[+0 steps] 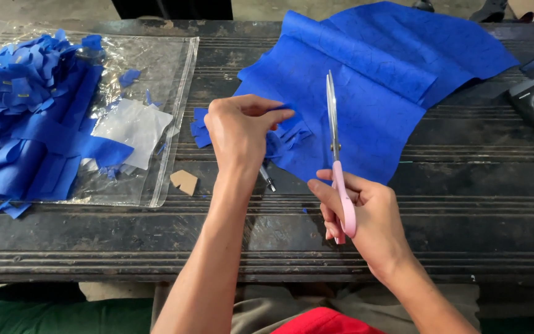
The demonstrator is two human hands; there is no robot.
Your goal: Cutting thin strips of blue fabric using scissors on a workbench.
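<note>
Blue sheet [372, 80]: thin, creased, covered in drawn outlines, lying flat on the dark bench [465, 216], far edge folded over. Near-left edge cut into small flaps. Scissors [336, 154]: pink handles, steel blades closed, pointing away, upright over the sheet.

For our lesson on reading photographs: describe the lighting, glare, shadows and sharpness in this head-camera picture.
Head view: soft, even daylight; white glare on the clear plastic bag; faint shadows under the left hand and the blue sheet; scissors in the right hand look sharp, with no clear motion blur; the dark wooden table bows slightly at the frame edges, wide-lens distortion.
</note>
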